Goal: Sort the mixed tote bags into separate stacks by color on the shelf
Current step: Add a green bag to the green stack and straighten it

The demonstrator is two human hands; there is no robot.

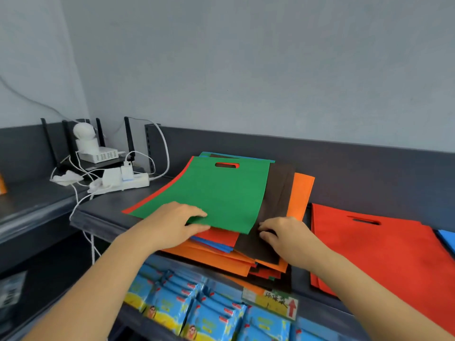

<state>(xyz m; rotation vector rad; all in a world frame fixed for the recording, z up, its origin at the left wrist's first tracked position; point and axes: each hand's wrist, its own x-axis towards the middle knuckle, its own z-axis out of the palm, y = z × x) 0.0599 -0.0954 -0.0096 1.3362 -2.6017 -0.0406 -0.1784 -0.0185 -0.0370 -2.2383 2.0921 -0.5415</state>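
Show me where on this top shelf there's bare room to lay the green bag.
For the green bag, best is the bare shelf between the power strip and the mixed pile. A narrower strip lies between that pile and the red bag. Crowded: the left corner with router and cables; the right end, under red bag and blue bag.

Left arm: bare, reaching forward from lower left.
Left hand (pixel 177 221): fingers over and thumb under the near edge of the green bag (pixel 216 193), pinching it.
Right arm: bare, reaching from lower right.
Right hand (pixel 283 233): fingers bent, tips on the brown bag (pixel 278 188); grip unclear.
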